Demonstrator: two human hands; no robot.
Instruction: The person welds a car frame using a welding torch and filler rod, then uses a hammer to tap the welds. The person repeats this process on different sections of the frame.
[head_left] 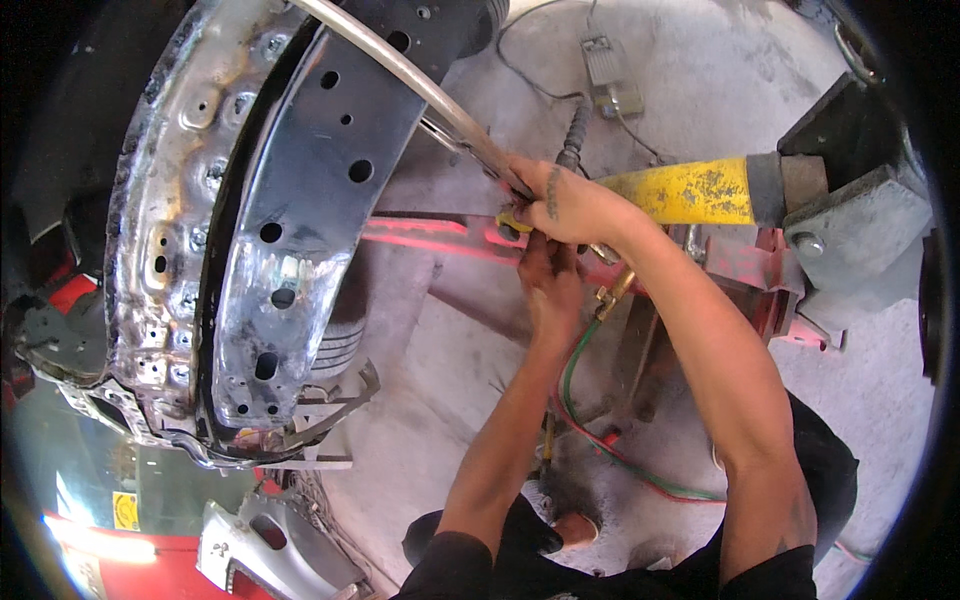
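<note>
My right hand [572, 203] reaches in over the red metal beam, its fingers closed round a grey metal tool [488, 163] that looks like pliers. The tool's narrow end lies against a long curved metal strip [400, 65], which runs up to the left across a dark panel. Just below, my left hand [548, 268] is raised with its fingers curled close to my right hand; what they grip is hidden. Beside my hands sits a small yellow piece [514, 224]. A brass torch fitting [610, 300] with green and red hoses [570, 385] is under my right wrist.
A bare-metal car body section with a dark, holed panel [300, 200] fills the left side. A yellow cylinder [690, 192] and a red beam [430, 235] cross the middle. A grey pedal box [610, 75] lies on the floor behind. A silver body part [265, 550] rests at lower left.
</note>
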